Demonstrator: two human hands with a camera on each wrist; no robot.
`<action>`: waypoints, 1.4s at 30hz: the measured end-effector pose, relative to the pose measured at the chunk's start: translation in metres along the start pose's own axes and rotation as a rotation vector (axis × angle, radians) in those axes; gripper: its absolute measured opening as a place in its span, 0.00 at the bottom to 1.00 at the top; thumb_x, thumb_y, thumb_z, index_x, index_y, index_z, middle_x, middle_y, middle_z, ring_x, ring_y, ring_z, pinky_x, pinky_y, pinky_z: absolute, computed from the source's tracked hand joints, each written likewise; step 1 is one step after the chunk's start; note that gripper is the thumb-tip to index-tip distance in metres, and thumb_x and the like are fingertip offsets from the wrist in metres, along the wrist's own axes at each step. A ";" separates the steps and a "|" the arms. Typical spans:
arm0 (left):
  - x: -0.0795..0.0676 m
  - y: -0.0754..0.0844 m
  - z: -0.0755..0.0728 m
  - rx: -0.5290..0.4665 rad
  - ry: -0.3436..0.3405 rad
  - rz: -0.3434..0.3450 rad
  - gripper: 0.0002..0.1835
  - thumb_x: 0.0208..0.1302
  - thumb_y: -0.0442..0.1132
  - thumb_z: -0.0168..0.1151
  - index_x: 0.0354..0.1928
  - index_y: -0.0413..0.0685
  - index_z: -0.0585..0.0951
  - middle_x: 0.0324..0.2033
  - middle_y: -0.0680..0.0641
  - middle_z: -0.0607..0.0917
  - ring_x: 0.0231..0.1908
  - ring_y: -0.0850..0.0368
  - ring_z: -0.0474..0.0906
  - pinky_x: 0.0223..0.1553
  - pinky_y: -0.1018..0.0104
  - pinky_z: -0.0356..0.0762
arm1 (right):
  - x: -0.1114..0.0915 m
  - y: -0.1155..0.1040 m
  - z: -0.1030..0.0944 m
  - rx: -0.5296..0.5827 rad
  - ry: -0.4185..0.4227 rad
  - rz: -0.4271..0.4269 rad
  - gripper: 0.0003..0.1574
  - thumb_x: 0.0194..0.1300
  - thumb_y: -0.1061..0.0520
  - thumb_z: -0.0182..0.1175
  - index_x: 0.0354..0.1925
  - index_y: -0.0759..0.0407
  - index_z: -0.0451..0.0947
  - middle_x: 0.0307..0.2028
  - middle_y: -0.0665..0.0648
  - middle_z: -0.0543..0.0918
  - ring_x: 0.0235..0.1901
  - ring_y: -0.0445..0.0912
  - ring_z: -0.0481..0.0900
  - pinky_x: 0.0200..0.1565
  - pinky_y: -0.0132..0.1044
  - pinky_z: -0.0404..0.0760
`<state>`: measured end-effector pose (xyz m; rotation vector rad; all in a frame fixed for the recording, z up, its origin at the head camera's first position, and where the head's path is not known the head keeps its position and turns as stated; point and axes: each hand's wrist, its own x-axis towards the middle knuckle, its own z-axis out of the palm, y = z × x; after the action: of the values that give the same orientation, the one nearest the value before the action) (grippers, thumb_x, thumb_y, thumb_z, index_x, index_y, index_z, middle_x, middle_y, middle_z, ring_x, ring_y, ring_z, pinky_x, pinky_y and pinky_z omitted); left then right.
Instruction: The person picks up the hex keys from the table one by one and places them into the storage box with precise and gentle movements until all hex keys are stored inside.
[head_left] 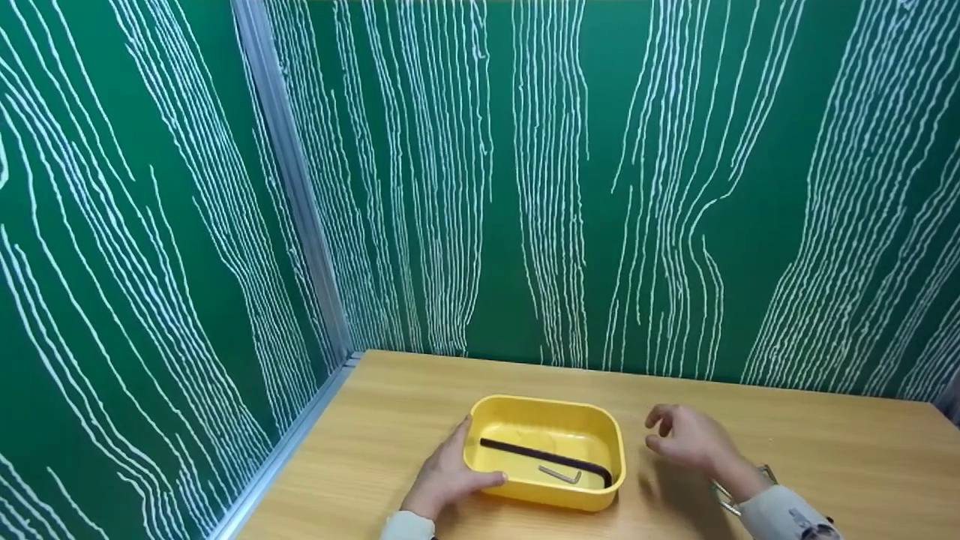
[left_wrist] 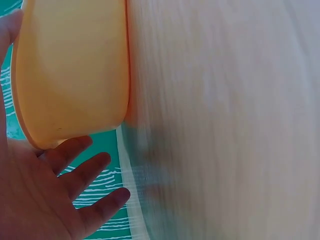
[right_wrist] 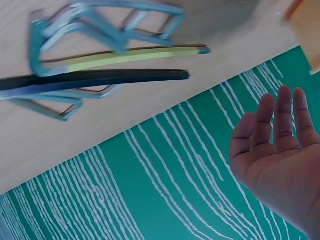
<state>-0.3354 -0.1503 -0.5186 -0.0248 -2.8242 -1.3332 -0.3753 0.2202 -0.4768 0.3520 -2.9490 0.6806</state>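
On the table stands a yellow plastic tub [head_left: 551,496]. Inside it lie a long black hex key [head_left: 544,454] and a small silver hex key [head_left: 559,475]. My left hand [head_left: 448,474] grips the tub's near left corner, its thumb at the near rim and its forefinger along the left side; the other fingers [left_wrist: 86,175] spread beside it in the left wrist view. To the right of the tub, my right hand [head_left: 691,436] hovers with loosely bent fingers and holds nothing.
Several more hex keys [right_wrist: 107,30] lie by my right forearm, which partly hides them in the head view. One has a yellow-green shaft [right_wrist: 135,56], another is black [right_wrist: 125,77]. Green panels [head_left: 547,187] with white wavy lines stand behind and left of the wooden table [head_left: 360,442].
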 end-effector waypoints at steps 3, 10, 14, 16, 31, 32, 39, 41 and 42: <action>0.000 0.000 0.002 -0.016 -0.003 -0.018 0.63 0.18 0.66 0.71 0.66 0.66 0.51 0.63 0.56 0.61 0.57 0.55 0.62 0.60 0.48 0.54 | -0.002 0.008 0.000 -0.017 -0.012 0.017 0.16 0.44 0.47 0.62 0.33 0.51 0.76 0.27 0.53 0.76 0.26 0.44 0.71 0.25 0.37 0.68; -0.001 -0.003 0.005 -0.024 -0.012 -0.034 0.63 0.20 0.65 0.71 0.66 0.67 0.51 0.62 0.56 0.62 0.55 0.56 0.63 0.59 0.46 0.55 | -0.006 0.027 0.004 -0.038 -0.082 0.095 0.16 0.45 0.48 0.61 0.35 0.52 0.77 0.26 0.52 0.75 0.26 0.44 0.70 0.24 0.36 0.68; -0.001 -0.003 0.007 -0.032 -0.020 -0.039 0.63 0.20 0.64 0.71 0.66 0.67 0.50 0.62 0.56 0.62 0.54 0.56 0.64 0.59 0.46 0.55 | -0.009 0.038 0.006 -0.051 -0.103 0.113 0.16 0.46 0.47 0.61 0.34 0.53 0.77 0.25 0.51 0.74 0.26 0.44 0.69 0.25 0.36 0.67; -0.001 -0.003 0.007 -0.022 -0.016 -0.047 0.62 0.20 0.65 0.71 0.66 0.67 0.51 0.63 0.55 0.62 0.55 0.56 0.63 0.59 0.46 0.54 | -0.010 0.043 0.007 -0.062 -0.107 0.123 0.15 0.47 0.48 0.61 0.33 0.53 0.77 0.25 0.51 0.75 0.25 0.44 0.69 0.24 0.36 0.67; -0.003 -0.003 0.001 0.010 0.011 -0.072 0.63 0.18 0.67 0.70 0.65 0.69 0.51 0.62 0.54 0.63 0.55 0.55 0.64 0.59 0.47 0.55 | -0.017 0.065 0.016 -0.009 -0.163 0.195 0.10 0.44 0.55 0.61 0.31 0.54 0.76 0.21 0.51 0.73 0.20 0.44 0.69 0.18 0.35 0.63; -0.002 -0.003 0.001 0.008 0.012 -0.072 0.63 0.18 0.67 0.70 0.65 0.69 0.51 0.61 0.54 0.64 0.55 0.55 0.64 0.59 0.47 0.55 | -0.017 0.066 0.016 -0.010 -0.163 0.195 0.10 0.44 0.55 0.61 0.30 0.54 0.76 0.21 0.51 0.73 0.20 0.44 0.69 0.18 0.35 0.63; -0.002 -0.001 0.000 -0.003 0.009 -0.073 0.63 0.18 0.67 0.70 0.65 0.69 0.52 0.61 0.54 0.65 0.54 0.55 0.64 0.58 0.46 0.55 | -0.018 0.069 0.016 -0.034 -0.151 0.172 0.08 0.43 0.57 0.61 0.28 0.54 0.76 0.21 0.50 0.73 0.21 0.44 0.69 0.20 0.35 0.63; -0.003 -0.001 0.000 -0.010 0.011 -0.073 0.63 0.18 0.66 0.71 0.65 0.69 0.52 0.60 0.54 0.65 0.53 0.55 0.65 0.58 0.46 0.55 | -0.018 0.069 0.015 -0.035 -0.145 0.171 0.08 0.43 0.58 0.61 0.28 0.54 0.76 0.22 0.50 0.73 0.22 0.44 0.69 0.20 0.35 0.62; -0.003 0.000 0.000 -0.015 0.008 -0.075 0.62 0.18 0.66 0.71 0.65 0.69 0.52 0.60 0.54 0.65 0.53 0.55 0.65 0.58 0.46 0.55 | -0.018 0.069 0.015 -0.034 -0.142 0.170 0.08 0.43 0.58 0.61 0.27 0.54 0.76 0.22 0.50 0.74 0.22 0.44 0.69 0.21 0.35 0.62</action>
<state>-0.3325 -0.1506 -0.5187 0.0876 -2.8352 -1.3653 -0.3755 0.2779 -0.5217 0.1541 -3.1488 0.6486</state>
